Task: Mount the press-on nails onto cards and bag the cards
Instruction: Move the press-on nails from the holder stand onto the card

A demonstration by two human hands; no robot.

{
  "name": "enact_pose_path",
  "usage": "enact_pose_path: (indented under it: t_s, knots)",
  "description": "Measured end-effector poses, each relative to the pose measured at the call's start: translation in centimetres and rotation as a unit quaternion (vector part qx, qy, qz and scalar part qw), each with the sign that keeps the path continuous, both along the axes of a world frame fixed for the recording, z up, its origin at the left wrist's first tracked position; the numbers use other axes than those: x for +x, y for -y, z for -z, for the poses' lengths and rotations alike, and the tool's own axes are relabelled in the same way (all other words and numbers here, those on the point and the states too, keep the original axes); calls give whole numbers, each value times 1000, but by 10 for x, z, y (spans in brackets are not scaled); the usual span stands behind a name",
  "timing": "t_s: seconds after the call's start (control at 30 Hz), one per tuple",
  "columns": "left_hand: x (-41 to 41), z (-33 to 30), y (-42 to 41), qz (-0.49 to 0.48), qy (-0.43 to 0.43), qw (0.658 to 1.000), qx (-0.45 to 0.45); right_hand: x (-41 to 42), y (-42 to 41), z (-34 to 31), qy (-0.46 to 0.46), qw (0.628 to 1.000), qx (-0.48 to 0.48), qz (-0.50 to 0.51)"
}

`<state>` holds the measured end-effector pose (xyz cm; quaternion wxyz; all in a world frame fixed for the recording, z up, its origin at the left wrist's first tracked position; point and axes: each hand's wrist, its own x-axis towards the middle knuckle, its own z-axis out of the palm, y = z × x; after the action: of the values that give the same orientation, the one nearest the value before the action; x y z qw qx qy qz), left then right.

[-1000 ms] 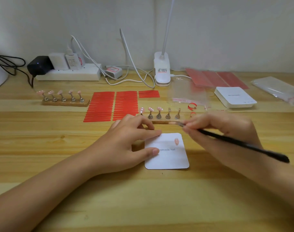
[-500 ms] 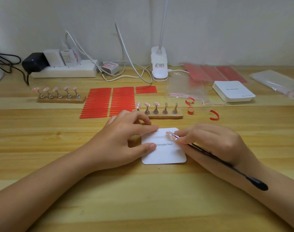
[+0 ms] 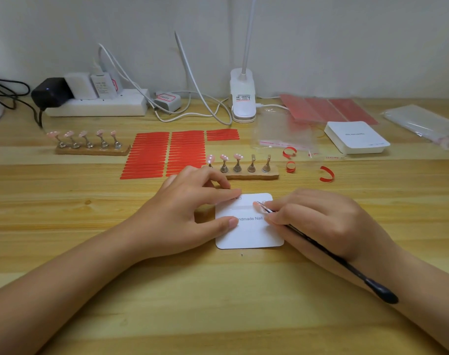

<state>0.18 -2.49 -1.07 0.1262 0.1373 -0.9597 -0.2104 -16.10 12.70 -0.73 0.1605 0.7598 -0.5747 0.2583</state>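
Two hands worked the card (image 3: 249,231): left hand (image 3: 190,216) pinned it, right hand (image 3: 320,221) gripped tweezers (image 3: 320,248), nail (image 3: 256,204) toward ten o'clock.

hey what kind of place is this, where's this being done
Probably a home craft desk used for packing handmade press-on nails. Nails sit on small display stands, red adhesive strips lie in rows, and a stack of white cards waits beside clear bags. A power strip runs along the wall.
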Motion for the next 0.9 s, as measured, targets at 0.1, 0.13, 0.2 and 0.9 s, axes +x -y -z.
enact_pose_path:
  t_s: [0.1,0.13,0.2,0.9]
  knots:
    - [0,0,0,0,-1,1000,0,-1,-1,4,-8,1000,-19,-15]
    - [0,0,0,-1,-1,1000,0,-1,0,4,-12,1000,-25,-15]
    - [0,0,0,-2,-1,1000,0,-3,0,4,-12,1000,-26,-12]
    - [0,-1,-2,-10,0,1000,-3,-6,-2,9,-46,999,-17,-15]
